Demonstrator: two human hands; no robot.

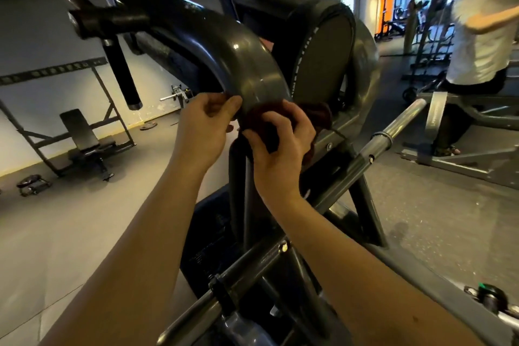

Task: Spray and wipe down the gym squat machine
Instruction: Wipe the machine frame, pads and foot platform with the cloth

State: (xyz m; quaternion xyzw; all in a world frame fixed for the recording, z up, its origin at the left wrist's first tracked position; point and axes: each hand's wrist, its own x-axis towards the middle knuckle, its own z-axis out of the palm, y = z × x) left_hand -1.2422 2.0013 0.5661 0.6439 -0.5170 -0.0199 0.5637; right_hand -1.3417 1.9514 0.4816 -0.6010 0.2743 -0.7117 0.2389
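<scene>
Right hand [280, 149] (left hand [205, 123] beside) on cloth [317, 114]

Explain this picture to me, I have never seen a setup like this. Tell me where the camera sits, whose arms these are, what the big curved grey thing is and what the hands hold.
There is one picture, taken by a camera worn on a person's head and looking forward and down, so the two bare arms are that person's own. The curved grey part is a metal arm of a gym squat machine. Behind it sits a dark round pad, and a steel bar sticks out to the right. The right hand grips a dark red cloth held against the lower end of the curved part. The left hand curls its fingers at that part's edge; whether it pinches cloth or metal is unclear. A bench stands at left.
</scene>
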